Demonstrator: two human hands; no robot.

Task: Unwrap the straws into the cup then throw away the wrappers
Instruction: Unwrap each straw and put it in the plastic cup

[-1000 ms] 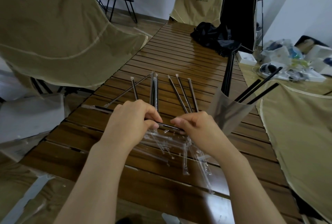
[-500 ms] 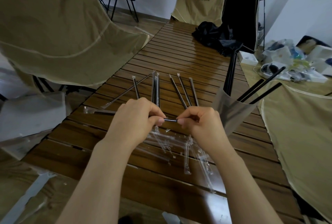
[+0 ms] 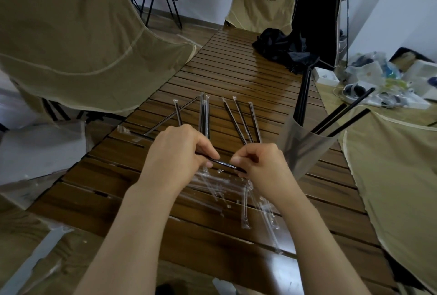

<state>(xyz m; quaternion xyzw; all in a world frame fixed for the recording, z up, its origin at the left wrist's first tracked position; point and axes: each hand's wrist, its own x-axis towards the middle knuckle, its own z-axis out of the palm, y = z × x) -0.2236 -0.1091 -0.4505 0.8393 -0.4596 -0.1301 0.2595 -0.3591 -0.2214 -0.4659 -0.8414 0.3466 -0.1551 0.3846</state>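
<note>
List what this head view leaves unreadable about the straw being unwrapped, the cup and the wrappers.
- Held straw: its ends are hidden inside the left hand and right hand; any wrapper left on it is too clear to tell.
- Cup: its base is hidden behind the right hand.
- Empty wrappers: transparent and overlapping, so uncountable.
- A bin for the wrappers: none in view.

two bare forearms, no sleeves, hands [image 3: 179,156] unadorned
</note>
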